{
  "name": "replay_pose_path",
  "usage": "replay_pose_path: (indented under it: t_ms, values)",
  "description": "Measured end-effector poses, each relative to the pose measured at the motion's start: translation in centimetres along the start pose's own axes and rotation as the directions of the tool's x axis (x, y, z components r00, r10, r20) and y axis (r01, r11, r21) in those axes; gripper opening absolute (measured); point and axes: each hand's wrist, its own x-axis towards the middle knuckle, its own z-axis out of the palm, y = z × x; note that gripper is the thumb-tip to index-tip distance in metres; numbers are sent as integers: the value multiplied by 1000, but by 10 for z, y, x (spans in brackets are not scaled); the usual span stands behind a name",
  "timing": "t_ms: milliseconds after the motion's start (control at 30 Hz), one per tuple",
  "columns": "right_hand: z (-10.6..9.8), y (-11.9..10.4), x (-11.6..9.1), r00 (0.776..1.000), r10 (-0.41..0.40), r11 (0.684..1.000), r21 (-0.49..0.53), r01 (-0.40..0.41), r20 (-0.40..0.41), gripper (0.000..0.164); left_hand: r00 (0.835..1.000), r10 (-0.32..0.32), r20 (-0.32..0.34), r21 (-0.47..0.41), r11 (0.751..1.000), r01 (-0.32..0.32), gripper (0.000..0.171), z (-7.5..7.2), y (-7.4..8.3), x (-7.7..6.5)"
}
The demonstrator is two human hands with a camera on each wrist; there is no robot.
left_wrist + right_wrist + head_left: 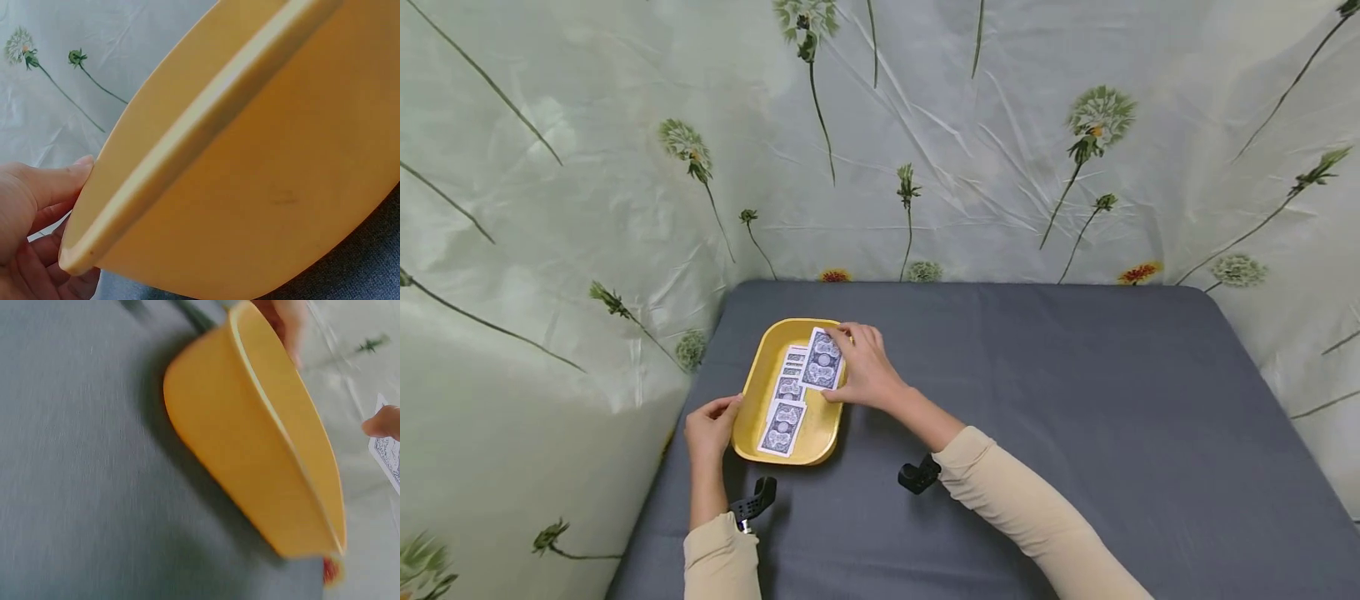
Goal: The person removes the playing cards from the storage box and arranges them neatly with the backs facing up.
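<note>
A yellow plastic tray (821, 433) with raised walls stands near the left side of the table. My left hand (709, 429) pinches the tray's left rim, thumb on the inside and fingers beneath, as the left wrist view shows on the tray (250, 181). Over the tray's right part, my right hand (872, 371) holds a blue-backed playing card (822, 364) between thumb and fingers; whether more than one is held, I cannot tell. Below it in the tray lie several other playing cards (782, 427), overlapping in a column, blue backs up where visible.
A dark grey cloth covers the table (1037, 400), which stretches far to the right of the tray. Behind it hangs a pale curtain (985, 167) printed with flowers. A black camera mount (919, 475) sits on the right wrist, another camera mount (756, 500) on the left.
</note>
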Motion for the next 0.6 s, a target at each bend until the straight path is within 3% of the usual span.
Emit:
replay_pose_path:
  t_ms: [167, 300, 433, 533, 600]
  values:
    - [-15, 30, -14, 999, 35, 999, -18, -34, 32, 92, 1000, -2, -4, 18, 1000, 2, 35, -2, 3, 0]
    - [-16, 55, -30, 986, 63, 998, -7, -63, 156, 89, 1000, 1, -4, 28, 1000, -1, 35, -2, 4, 0]
    - [-8, 78, -45, 954, 79, 997, 2, -84, 288, 88, 1000, -4, -15, 3, 1000, 4, 37, -1, 2, 1]
    - [-2, 92, -53, 930, 82, 996, -8, -84, 359, 86, 1000, 5, -30, -14, 1000, -5, 41, 6, -11, 8]
    - [0, 98, -56, 921, 82, 996, 4, -90, 380, 86, 999, 17, -41, 3, 1000, -17, 46, 14, -31, 21]
